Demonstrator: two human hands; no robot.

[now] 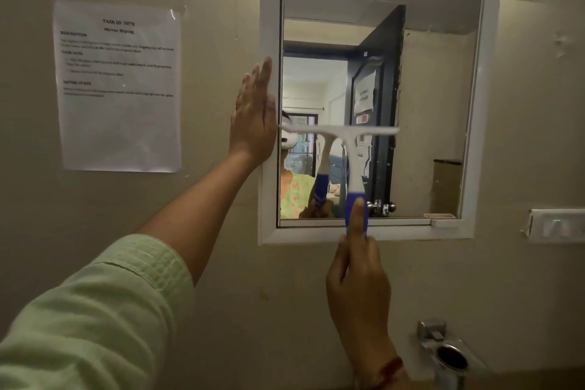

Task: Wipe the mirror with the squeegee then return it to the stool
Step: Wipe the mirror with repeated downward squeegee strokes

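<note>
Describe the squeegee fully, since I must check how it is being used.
The squeegee looks plastic: a white T-shaped head and neck on a blue grip. It stands upright, its blade bar level across the left part of the mirror, apparently against the glass. The right hand holds the grip from below, one finger laid up it. Its reflection shows beside it.

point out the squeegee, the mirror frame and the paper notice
squeegee (340, 130): head view, on its white blade bar
mirror frame (481, 73): head view, on its right side
paper notice (120, 123): head view, on its blank lower half
</note>
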